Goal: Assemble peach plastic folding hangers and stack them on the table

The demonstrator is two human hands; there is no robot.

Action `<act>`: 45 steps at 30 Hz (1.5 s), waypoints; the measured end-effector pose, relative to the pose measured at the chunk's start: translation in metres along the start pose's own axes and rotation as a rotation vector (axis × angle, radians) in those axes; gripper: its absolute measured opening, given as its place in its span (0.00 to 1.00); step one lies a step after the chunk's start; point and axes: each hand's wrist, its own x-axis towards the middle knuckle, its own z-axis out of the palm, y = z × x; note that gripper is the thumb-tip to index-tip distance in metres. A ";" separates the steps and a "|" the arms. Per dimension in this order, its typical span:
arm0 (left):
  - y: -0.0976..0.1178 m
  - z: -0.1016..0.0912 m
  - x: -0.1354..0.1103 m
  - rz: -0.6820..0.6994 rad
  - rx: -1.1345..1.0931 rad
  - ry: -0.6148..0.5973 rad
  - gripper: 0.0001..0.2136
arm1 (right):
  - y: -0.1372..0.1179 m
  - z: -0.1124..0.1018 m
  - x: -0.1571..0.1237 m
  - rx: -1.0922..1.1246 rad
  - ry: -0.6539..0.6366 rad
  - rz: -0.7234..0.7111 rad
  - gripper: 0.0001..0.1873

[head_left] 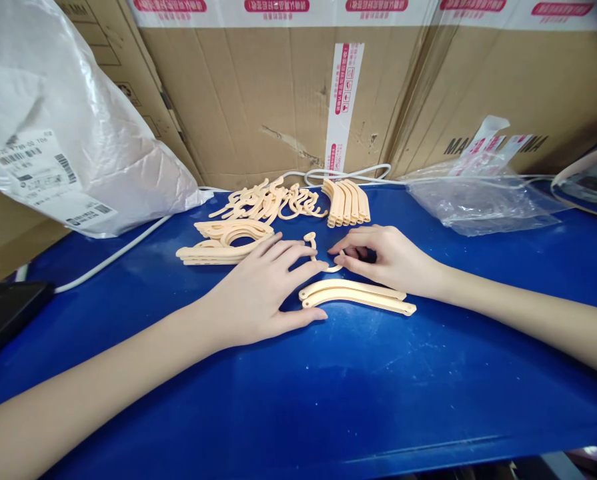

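My left hand (263, 293) lies low over the table with its fingers stretched out and its thumb apart. Its fingertips are beside a small cream plastic hook (334, 269) with a round, flat end. From the other side, my right hand (388, 260) has its thumb and fingertips pinched on the curved part of that hook. Just below the hook lie two curved cream plastic hanger arms (358, 293), side by side, near my left thumb. A stack of cream hanger pieces (218, 253) sits behind my left hand, partly covered by its fingers.
Behind are a pile of loose cream hooks (268, 200) and a row of curved arms (347, 202). Cardboard boxes (258, 100) wall off the back of the blue table (328, 400). A white parcel bag (88, 127), phone (13, 313), white cable (113, 257) and clear plastic bag (478, 197) lie around.
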 end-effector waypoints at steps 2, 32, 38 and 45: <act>0.000 0.000 0.000 -0.007 0.017 0.001 0.26 | 0.001 -0.001 0.001 0.089 -0.036 0.000 0.12; 0.003 -0.003 -0.001 0.090 0.068 0.125 0.28 | 0.007 -0.001 0.002 0.105 -0.016 -0.010 0.10; -0.010 -0.029 0.007 -0.097 0.045 0.213 0.20 | 0.006 -0.003 0.002 0.134 -0.029 0.037 0.10; -0.075 -0.057 0.028 -0.669 0.032 0.088 0.18 | 0.008 -0.004 0.002 0.156 -0.021 0.053 0.11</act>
